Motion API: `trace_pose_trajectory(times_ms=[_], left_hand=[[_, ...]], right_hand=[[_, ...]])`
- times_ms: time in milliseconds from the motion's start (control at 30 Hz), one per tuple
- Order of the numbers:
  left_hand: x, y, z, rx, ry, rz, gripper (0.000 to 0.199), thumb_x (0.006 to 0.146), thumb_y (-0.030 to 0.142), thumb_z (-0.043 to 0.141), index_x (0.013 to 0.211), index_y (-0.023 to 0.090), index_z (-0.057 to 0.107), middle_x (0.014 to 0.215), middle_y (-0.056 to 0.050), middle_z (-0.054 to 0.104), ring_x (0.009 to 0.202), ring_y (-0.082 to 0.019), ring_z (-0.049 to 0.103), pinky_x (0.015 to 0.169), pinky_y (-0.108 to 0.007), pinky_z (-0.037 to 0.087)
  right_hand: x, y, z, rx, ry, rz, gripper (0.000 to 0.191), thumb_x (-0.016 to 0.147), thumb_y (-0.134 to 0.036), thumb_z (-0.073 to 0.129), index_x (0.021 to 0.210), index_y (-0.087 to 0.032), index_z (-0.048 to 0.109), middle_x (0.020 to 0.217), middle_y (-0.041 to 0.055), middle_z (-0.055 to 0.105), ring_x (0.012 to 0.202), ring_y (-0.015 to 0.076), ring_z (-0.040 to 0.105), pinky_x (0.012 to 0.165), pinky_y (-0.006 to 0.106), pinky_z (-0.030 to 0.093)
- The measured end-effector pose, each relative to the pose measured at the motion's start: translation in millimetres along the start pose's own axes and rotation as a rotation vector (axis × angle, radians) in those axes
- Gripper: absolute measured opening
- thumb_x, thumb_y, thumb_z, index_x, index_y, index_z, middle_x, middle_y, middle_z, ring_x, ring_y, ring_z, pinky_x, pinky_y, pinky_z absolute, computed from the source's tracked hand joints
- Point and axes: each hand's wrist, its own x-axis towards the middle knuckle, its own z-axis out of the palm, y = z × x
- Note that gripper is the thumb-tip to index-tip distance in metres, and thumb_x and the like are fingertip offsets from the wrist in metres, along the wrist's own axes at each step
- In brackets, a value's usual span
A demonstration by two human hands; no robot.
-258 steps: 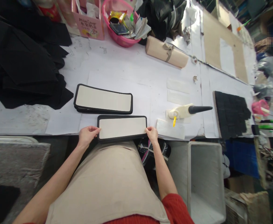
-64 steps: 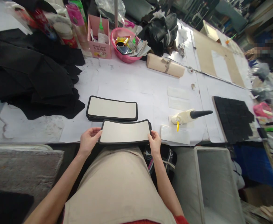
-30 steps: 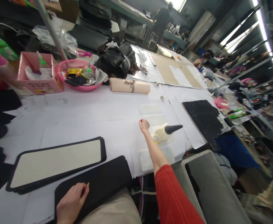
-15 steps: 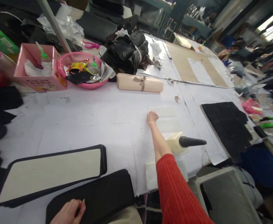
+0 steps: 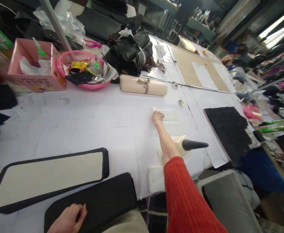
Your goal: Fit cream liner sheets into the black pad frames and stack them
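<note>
My left hand (image 5: 67, 219) rests flat on a black padded panel (image 5: 95, 202) lying black side up at the table's near edge. Behind it sits a stack of similar black-edged panels (image 5: 49, 176) with the cream side up. My right hand (image 5: 157, 116) reaches far across the white table and touches the left end of a pale translucent strip (image 5: 168, 114); its fingers are curled at the strip's corner. A second pale strip (image 5: 172, 128) lies just nearer, and a white glue bottle with a black nozzle (image 5: 189, 145) lies beside my forearm.
A pink basin (image 5: 83, 74) and pink box (image 5: 32, 69) stand at the back left, a beige roll (image 5: 143, 85) and black bags (image 5: 129, 51) behind them. A black foam sheet (image 5: 230, 129) lies right. A grey bin (image 5: 229, 200) stands below the table edge. Another person is far off.
The near panel has been turned from cream side up to black side up. My right hand left it and reached out across the table to the pale strip; my left hand stayed on the panel.
</note>
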Motion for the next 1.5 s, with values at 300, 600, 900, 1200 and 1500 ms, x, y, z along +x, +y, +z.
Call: trace_pose_trajectory(times_ms=[300, 600, 900, 1200, 1500], left_hand=[[-2, -3, -0.2, 0.111, 0.074, 0.097, 0.031, 0.096, 0.034, 0.049, 0.069, 0.021, 0.055, 0.063, 0.002, 0.052, 0.061, -0.014, 0.053, 0.062, -0.031, 0.033], [2, 3, -13.6, -0.015, 0.013, 0.035, 0.03, 0.095, 0.033, 0.047, 0.068, 0.021, 0.055, 0.066, -0.001, 0.057, 0.065, -0.016, 0.053, 0.06, -0.03, 0.03], [15, 2, -45.4, -0.694, -0.223, -0.246, 0.021, 0.087, 0.041, 0.055, 0.081, 0.023, 0.064, 0.074, 0.0, 0.067, 0.064, -0.016, 0.059, 0.06, -0.028, 0.038], [34, 18, -69.1, -1.475, -0.336, -0.518, 0.05, 0.066, 0.052, 0.079, 0.098, 0.013, 0.072, 0.076, -0.007, 0.071, 0.057, -0.013, 0.056, 0.05, -0.025, 0.038], [18, 9, -78.3, -1.785, -0.383, -0.677, 0.048, 0.06, 0.047, 0.086, 0.089, 0.012, 0.071, 0.076, -0.005, 0.068, 0.058, -0.008, 0.053, 0.054, -0.024, 0.041]], right_hand=[[-85, 56, -125, -0.063, 0.279, -0.022, 0.026, 0.093, -0.017, 0.046, 0.11, -0.009, 0.064, 0.11, 0.0213, 0.068, 0.1, 0.0287, 0.067, 0.081, 0.034, 0.049], [-238, 83, -216, 0.072, 0.501, -0.33, 0.013, 0.086, -0.026, 0.054, 0.087, -0.018, 0.064, 0.085, 0.0068, 0.069, 0.075, 0.0191, 0.062, 0.067, 0.029, 0.042], [-371, 67, -252, 0.392, 0.336, -0.525, 0.014, 0.085, -0.033, 0.062, 0.079, -0.021, 0.066, 0.073, 0.0014, 0.068, 0.065, 0.0154, 0.062, 0.062, 0.026, 0.047], [-445, 59, -251, 0.605, 0.125, -0.562, 0.017, 0.086, -0.037, 0.067, 0.079, -0.021, 0.067, 0.076, 0.0017, 0.068, 0.07, 0.0152, 0.062, 0.062, 0.024, 0.049], [-467, 48, -229, 0.784, -0.045, -0.528, 0.018, 0.082, -0.038, 0.07, 0.075, -0.021, 0.066, 0.076, 0.0024, 0.067, 0.072, 0.0164, 0.062, 0.067, 0.027, 0.051]])
